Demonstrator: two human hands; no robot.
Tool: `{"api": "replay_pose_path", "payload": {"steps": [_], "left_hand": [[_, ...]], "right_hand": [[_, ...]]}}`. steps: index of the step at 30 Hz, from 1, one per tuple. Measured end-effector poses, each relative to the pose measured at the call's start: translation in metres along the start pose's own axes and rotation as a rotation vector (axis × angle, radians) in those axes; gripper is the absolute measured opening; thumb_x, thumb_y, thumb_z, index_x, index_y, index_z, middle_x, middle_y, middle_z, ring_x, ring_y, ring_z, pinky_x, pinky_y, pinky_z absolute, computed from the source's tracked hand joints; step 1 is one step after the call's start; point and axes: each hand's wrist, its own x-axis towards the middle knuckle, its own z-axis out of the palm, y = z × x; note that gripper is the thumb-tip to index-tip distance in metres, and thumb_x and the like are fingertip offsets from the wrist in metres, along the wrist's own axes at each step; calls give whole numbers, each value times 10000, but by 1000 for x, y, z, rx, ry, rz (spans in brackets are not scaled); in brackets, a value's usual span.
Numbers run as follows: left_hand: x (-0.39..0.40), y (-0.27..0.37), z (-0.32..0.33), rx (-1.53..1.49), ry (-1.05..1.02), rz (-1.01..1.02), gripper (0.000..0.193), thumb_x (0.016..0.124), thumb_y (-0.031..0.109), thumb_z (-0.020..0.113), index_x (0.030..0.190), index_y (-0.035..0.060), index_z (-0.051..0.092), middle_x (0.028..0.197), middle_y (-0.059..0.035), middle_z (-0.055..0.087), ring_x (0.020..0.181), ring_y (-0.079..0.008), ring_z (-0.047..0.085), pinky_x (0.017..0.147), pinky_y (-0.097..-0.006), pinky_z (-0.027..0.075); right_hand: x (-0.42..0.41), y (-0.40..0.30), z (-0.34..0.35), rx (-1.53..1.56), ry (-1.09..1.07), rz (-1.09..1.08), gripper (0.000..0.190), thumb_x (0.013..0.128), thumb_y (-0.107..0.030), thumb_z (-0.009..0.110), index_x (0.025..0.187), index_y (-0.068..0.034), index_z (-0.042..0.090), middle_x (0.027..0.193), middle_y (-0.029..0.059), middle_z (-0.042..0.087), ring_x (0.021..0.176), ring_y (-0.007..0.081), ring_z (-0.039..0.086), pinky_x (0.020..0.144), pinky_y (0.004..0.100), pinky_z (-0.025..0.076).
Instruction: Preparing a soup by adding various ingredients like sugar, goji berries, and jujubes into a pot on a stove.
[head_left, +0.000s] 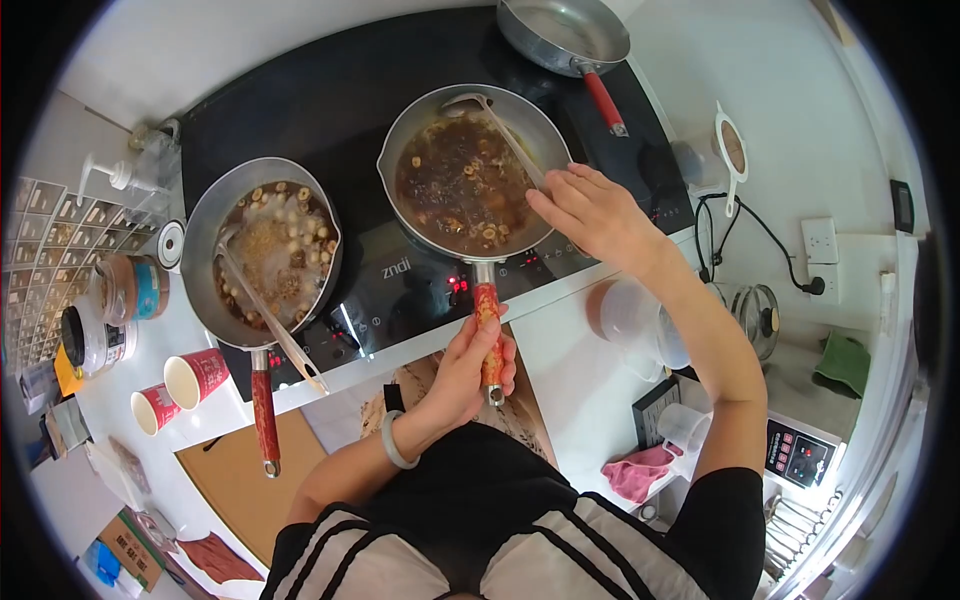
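Note:
My left hand (463, 367) is wrapped around the red mottled handle (489, 300) of the middle metal saucepan (390, 174). Inside that pan is bubbling brown liquid (461, 187) with small round pieces in it. My right hand (596, 214) grips the upper end of a ladle (514, 142) over the pan's right rim. The ladle's bowl rests against the far inner wall. To the left, a second saucepan (199, 300) holds frothy brown liquid with pale round pieces. A long-handled spoon (270, 307) leans across its near rim, apart from both hands.
Both pans sit on a black induction cooktop (300, 90). An unused-looking metal pan (562, 30) stands at its far right corner. Two red paper cups (196, 379) and lidded jars (97, 341) are on the left counter. A strainer (729, 150) and a black cord (772, 236) are at right.

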Motion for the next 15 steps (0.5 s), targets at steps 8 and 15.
{"api": "replay_pose_path", "payload": {"steps": [8,15], "left_hand": [[0,3,1,1,-5,23,396,951,326,399,1263,86,351,777,-47,473,582,-111,479,502,-259,415],[2,1,0,7,-3,22,394,951,324,399,1266,92,349,780,-49,470,569,-113,475,492,-261,414]], "right_hand": [[-33,-30,-46,97,-115,110,324,707,-90,602,1018,-17,546,868,99,546,763,227,576,792,368,485],[-24,-49,-38,1339,287,1284,218,875,-119,530,998,50,593,876,116,626,730,228,647,695,293,524]]}}
